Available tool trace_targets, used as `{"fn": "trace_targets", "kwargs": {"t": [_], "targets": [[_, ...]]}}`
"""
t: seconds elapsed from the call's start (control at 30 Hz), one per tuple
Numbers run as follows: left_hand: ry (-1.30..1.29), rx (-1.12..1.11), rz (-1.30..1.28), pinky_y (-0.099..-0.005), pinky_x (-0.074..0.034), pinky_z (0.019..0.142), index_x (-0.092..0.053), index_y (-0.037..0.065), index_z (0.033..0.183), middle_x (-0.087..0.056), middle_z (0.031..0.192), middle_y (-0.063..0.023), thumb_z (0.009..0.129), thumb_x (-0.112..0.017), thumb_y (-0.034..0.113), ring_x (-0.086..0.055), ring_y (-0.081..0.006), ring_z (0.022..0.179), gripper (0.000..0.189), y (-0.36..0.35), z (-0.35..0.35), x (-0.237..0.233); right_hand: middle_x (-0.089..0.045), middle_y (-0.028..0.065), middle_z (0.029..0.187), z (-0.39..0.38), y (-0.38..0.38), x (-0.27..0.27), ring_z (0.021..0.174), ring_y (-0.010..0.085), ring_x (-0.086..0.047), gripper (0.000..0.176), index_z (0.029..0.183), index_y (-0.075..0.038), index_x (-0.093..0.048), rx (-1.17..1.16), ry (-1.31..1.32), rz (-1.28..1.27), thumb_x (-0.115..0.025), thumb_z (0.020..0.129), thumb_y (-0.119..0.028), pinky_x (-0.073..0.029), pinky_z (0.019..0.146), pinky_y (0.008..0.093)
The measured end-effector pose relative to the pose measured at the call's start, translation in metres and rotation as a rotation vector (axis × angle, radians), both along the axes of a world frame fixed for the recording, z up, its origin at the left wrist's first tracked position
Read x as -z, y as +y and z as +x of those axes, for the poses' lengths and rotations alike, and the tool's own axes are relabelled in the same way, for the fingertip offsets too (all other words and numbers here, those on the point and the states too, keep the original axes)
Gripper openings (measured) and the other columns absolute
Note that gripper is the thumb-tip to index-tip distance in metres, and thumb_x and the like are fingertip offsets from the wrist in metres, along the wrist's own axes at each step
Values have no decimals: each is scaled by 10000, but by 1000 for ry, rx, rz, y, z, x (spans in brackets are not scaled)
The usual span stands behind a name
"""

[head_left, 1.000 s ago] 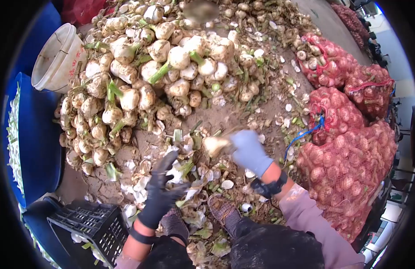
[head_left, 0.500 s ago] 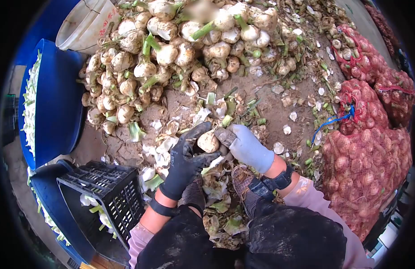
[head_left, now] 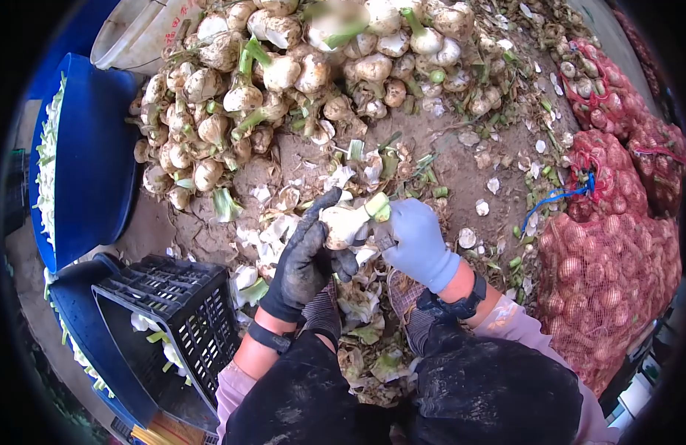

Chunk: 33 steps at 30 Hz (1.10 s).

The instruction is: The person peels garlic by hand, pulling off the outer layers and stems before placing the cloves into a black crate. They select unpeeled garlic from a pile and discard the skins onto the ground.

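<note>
Bulb [head_left: 341,225] in the left hand [head_left: 302,259], cupped from its left side, probably to steady it, with its stem [head_left: 377,206] pointing far and right. The right hand [head_left: 421,241] is curled beside the stem; whether it grips cannot be told. Skins [head_left: 255,291] lie below. The pile [head_left: 281,73] is far, seemingly in easy reach; sacks [head_left: 610,274] stand right, perhaps aside for working room.

Brown, dirt-covered ground [head_left: 462,159] fills the middle of the scene, in daylight. On the left, a smoother grey floor [head_left: 31,282] shows beside a large blue tub [head_left: 94,163]. A strip of pale grey floor [head_left: 606,37] runs along the far right. Dark shadow borders the near left edge.
</note>
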<state>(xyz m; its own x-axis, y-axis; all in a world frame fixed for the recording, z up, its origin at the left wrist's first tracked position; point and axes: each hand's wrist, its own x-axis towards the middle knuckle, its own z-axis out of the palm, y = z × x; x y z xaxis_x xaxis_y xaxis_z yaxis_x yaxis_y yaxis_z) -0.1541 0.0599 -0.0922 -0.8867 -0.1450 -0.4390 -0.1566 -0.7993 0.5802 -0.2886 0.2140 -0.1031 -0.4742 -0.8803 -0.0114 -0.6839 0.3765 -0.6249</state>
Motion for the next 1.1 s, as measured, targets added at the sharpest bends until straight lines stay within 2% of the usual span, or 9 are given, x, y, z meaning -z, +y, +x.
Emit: {"fn": "trace_targets", "kwargs": {"t": [0.07,0.13,0.17,0.37,0.4,0.5,0.6,0.73,1.1], "targets": [[-50,31,79,-321,-548,662,-206,76,1468,-616,1091,-130,897,-587,404,-656,-206,744,761,-2,-1,-4,-645,186,905,4,-5,4,789,300,-644,278,1011,35,-597,-19,38,-30,-625,842,-184,-494,689,382],[-84,12,-59,-297,-541,646,-178,80,1477,-621,1062,-121,913,-565,424,-659,-199,762,766,3,0,2,-656,148,1025,14,-24,-11,868,170,-634,278,1089,35,-596,421,-1133,-364,-627,848,-101,-494,732,307],[-92,105,-220,-288,-538,635,-172,79,1479,-628,1040,-116,911,-568,434,-661,-198,762,778,1,0,0,-658,93,1057,-6,-20,-33,912,103,-593,303,1157,32,-580,339,-1204,88,-611,863,-34,-488,768,265],[-338,246,-15,-295,-535,672,-483,15,1280,-642,977,-131,997,-361,414,-643,-185,758,504,-17,2,2,-675,117,1035,10,-8,-17,921,130,-624,284,1132,30,-589,240,-1129,19,-615,881,-101,-496,783,294],[-173,234,-675,-296,-534,756,-501,38,1292,-616,1100,-109,991,-308,514,-628,-166,898,596,-17,-5,14,-678,122,1030,13,-6,-26,921,138,-629,270,1110,31,-596,158,-1164,31,-615,879,-107,-498,779,310],[-154,4,-558,-278,-478,879,-500,25,1294,-599,1130,-93,953,-549,170,-569,-155,1036,374,-14,-8,20,-672,152,989,22,-1,-3,926,263,-645,265,1081,11,-592,126,-900,48,-623,875,-153,-501,789,369],[53,397,-1273,-278,-479,892,-535,15,1198,-587,1143,-87,891,-641,136,-567,-157,1041,347,-14,-9,-6,-644,180,913,12,2,5,886,376,-614,289,1076,-11,-585,96,-657,28,-623,814,-128,-505,758,418],[-150,156,-353,-299,-491,908,-494,1,1170,-576,1162,-96,827,-664,-24,-593,-177,1022,383,-9,2,4,-613,162,873,0,-3,-1,838,354,-619,289,956,-16,-589,-112,-258,179,-584,670,-60,-498,744,443],[-17,-534,377,-491,-396,1050,-465,13,1307,-548,1251,-171,919,-576,221,-499,-358,1200,454,-43,27,22,-671,133,792,-33,55,-7,732,270,-680,312,1024,-175,-666,-147,-87,994,-561,844,-407,-540,631,412]]}}
